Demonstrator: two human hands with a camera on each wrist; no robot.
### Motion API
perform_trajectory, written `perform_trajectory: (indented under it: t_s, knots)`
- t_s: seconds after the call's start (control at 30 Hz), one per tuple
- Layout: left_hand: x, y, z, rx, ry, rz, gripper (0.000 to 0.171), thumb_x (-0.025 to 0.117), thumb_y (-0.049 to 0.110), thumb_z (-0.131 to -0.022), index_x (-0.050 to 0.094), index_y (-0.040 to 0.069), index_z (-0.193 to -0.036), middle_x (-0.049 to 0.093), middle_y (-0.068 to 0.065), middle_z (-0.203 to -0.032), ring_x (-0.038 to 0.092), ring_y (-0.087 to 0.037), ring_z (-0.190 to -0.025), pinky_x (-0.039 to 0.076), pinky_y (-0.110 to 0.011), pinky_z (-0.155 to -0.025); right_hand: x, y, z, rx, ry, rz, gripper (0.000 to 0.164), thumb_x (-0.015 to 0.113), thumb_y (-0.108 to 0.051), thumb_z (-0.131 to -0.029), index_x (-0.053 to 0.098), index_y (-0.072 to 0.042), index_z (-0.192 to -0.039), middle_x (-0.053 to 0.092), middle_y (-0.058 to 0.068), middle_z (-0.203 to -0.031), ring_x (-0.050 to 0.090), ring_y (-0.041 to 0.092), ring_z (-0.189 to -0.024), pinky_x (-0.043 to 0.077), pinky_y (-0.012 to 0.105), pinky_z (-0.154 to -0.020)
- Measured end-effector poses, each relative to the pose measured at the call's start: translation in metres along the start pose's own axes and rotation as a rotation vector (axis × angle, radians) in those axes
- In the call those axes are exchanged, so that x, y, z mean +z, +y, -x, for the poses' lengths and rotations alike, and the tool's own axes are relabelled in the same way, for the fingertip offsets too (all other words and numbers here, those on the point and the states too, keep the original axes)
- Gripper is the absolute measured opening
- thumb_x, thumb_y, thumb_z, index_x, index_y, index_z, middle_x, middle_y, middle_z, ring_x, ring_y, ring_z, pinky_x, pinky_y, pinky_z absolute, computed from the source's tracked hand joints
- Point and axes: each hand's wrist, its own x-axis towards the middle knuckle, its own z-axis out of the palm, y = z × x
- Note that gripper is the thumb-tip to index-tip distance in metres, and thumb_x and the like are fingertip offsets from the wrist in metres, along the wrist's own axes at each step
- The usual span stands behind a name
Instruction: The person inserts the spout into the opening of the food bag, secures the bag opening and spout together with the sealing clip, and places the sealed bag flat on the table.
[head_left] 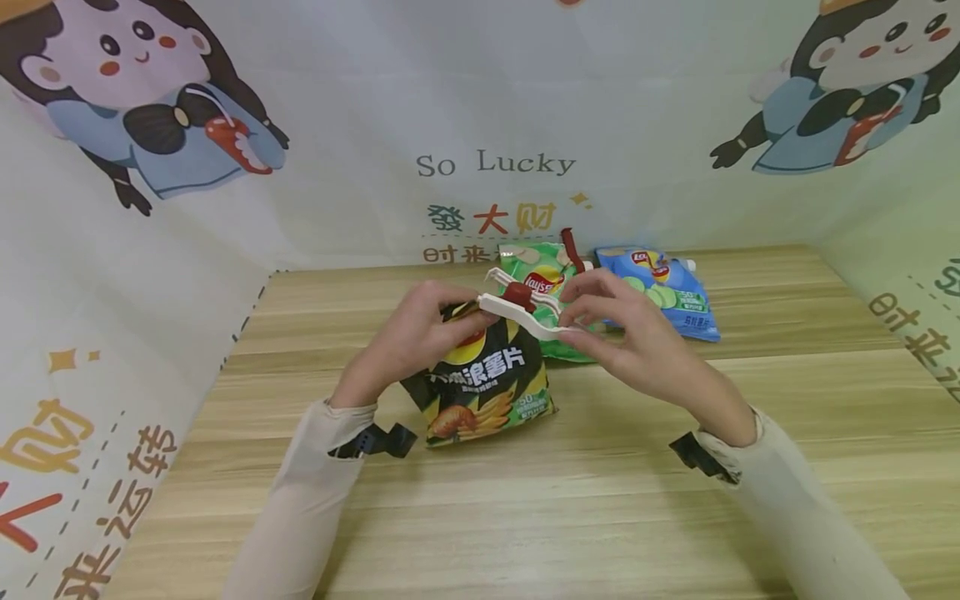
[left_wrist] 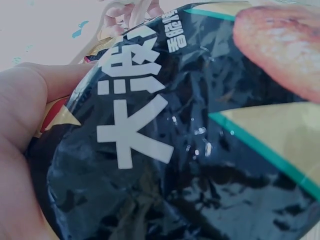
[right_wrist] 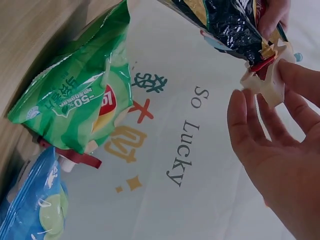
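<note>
A black bag of potato chips (head_left: 491, 392) with gold and green print stands tilted over the table. My left hand (head_left: 408, 342) grips its upper left corner, thumb on the front face. At the bag's top is a white bag clip (head_left: 517, 314) with a red part in the middle, its two arms spread apart. My right hand (head_left: 637, 333) pinches the clip's right end between thumb and fingers. In the right wrist view, the bag's crumpled top edge meets the clip (right_wrist: 272, 87). The left wrist view is mostly filled by the black bag (left_wrist: 190, 150).
Behind the black bag stands a green chip bag (head_left: 517, 260) with a dark red clip (head_left: 572, 250) at its top. Right of it leans a blue chip bag (head_left: 686, 304) with a white cap (head_left: 691, 265) at its top corner. A printed cloth backdrop (head_left: 345, 167) rises behind the wooden table (head_left: 525, 517).
</note>
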Motion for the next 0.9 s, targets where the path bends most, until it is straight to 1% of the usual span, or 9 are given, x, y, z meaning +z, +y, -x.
perform_trajectory:
  t_s: [0.1, 0.23, 0.4, 0.5, 0.6, 0.67, 0.77, 0.8, 0.9]
  knots:
    - [0.0, 0.0, -0.001, 0.006, 0.002, 0.007, 0.013, 0.07, 0.015, -0.094, 0.078, 0.012, -0.104, 0.065, 0.004, -0.078, 0.05, -0.014, -0.07, 0.041, -0.03, -0.064, 0.001, 0.0, 0.0, -0.009, -0.02, 0.009, 0.007, 0.072, -0.007, -0.091, 0.07, -0.013, -0.095, 0.065, 0.001, -0.117, 0.061, 0.015, -0.102, 0.054, 0.035, -0.082]
    - [0.002, -0.001, -0.001, 0.023, 0.002, 0.023, 0.015, 0.07, 0.015, -0.094, 0.078, 0.013, -0.107, 0.071, 0.005, -0.09, 0.054, -0.014, -0.075, 0.043, -0.031, -0.068, 0.0, 0.0, -0.001, 0.006, -0.047, 0.024, 0.007, 0.072, -0.012, -0.093, 0.071, -0.016, -0.097, 0.069, -0.001, -0.119, 0.062, 0.016, -0.111, 0.051, 0.04, -0.088]
    - [0.007, 0.0, -0.002, 0.051, -0.014, 0.071, 0.018, 0.071, 0.018, -0.094, 0.077, 0.014, -0.111, 0.074, 0.005, -0.099, 0.056, -0.012, -0.079, 0.046, -0.03, -0.073, 0.0, 0.001, 0.0, 0.034, -0.06, -0.036, 0.008, 0.072, -0.01, -0.092, 0.073, -0.016, -0.098, 0.069, 0.002, -0.121, 0.062, 0.019, -0.114, 0.052, 0.044, -0.093]
    - [0.011, 0.001, -0.002, 0.048, -0.032, 0.107, 0.02, 0.071, 0.019, -0.094, 0.077, 0.013, -0.112, 0.073, 0.005, -0.097, 0.056, -0.012, -0.077, 0.045, -0.028, -0.071, 0.003, 0.002, 0.0, 0.048, -0.068, -0.062, 0.008, 0.073, -0.009, -0.091, 0.074, -0.014, -0.098, 0.069, 0.006, -0.122, 0.06, 0.023, -0.12, 0.05, 0.046, -0.097]
    - [0.014, 0.002, -0.002, 0.04, -0.041, 0.129, 0.021, 0.071, 0.018, -0.094, 0.076, 0.012, -0.113, 0.073, 0.004, -0.093, 0.054, -0.013, -0.075, 0.043, -0.028, -0.067, 0.006, 0.002, 0.001, 0.048, -0.061, -0.044, 0.008, 0.075, -0.01, -0.09, 0.074, -0.013, -0.097, 0.068, 0.008, -0.124, 0.057, 0.026, -0.125, 0.048, 0.048, -0.1]
    - [0.014, 0.003, -0.003, 0.033, -0.04, 0.136, 0.02, 0.071, 0.016, -0.093, 0.077, 0.011, -0.112, 0.073, 0.002, -0.094, 0.055, -0.014, -0.076, 0.044, -0.028, -0.069, 0.007, 0.002, 0.001, 0.052, -0.049, -0.036, 0.008, 0.076, -0.011, -0.088, 0.075, -0.014, -0.095, 0.067, 0.008, -0.125, 0.056, 0.027, -0.126, 0.048, 0.048, -0.1]
    - [0.015, 0.003, -0.002, 0.007, -0.042, 0.132, 0.015, 0.07, 0.009, -0.092, 0.078, 0.009, -0.105, 0.072, 0.0, -0.093, 0.056, -0.014, -0.08, 0.046, -0.029, -0.072, 0.009, 0.001, 0.002, 0.059, -0.014, -0.045, 0.007, 0.079, -0.014, -0.086, 0.075, -0.016, -0.092, 0.067, 0.007, -0.126, 0.056, 0.024, -0.125, 0.047, 0.047, -0.1]
    - [0.015, 0.003, -0.002, 0.0, -0.044, 0.128, 0.014, 0.069, 0.007, -0.092, 0.078, 0.008, -0.103, 0.071, 0.0, -0.091, 0.056, -0.015, -0.079, 0.046, -0.029, -0.071, 0.011, 0.001, 0.002, 0.062, 0.002, -0.051, 0.007, 0.08, -0.015, -0.085, 0.075, -0.017, -0.09, 0.067, 0.006, -0.124, 0.057, 0.023, -0.124, 0.047, 0.047, -0.1]
    - [0.015, 0.003, -0.002, -0.018, -0.049, 0.11, 0.015, 0.068, 0.0, -0.088, 0.077, 0.006, -0.097, 0.066, -0.002, -0.084, 0.054, -0.015, -0.076, 0.046, -0.028, -0.067, 0.016, 0.002, 0.001, 0.052, 0.051, -0.07, 0.007, 0.082, -0.016, -0.083, 0.075, -0.018, -0.086, 0.071, 0.003, -0.116, 0.059, 0.021, -0.122, 0.046, 0.045, -0.1]
